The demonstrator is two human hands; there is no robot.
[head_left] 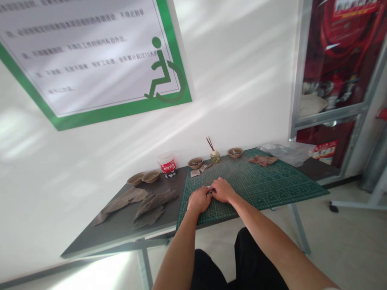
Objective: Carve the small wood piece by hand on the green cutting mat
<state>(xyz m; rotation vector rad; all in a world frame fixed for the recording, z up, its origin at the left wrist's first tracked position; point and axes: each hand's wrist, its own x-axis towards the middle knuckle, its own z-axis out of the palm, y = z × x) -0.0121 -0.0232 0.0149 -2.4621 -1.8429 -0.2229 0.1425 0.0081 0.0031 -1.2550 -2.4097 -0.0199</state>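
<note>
While my half-curled left hand (199, 200) and right hand (222, 190) pinch a small greyish piece (210, 192) (brown bowl (196, 165) at eleven o'clock), fingertip work seems underway, needing steadiness next.

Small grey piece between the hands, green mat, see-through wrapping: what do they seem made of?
Small grey piece: mostly covered, so its material is unclear.
Green mat: probably matte vinyl or similar, a thin flat sheet with printed grid.
See-through wrapping: likely glossy plastic film, crumpled with pale highlights.
</note>
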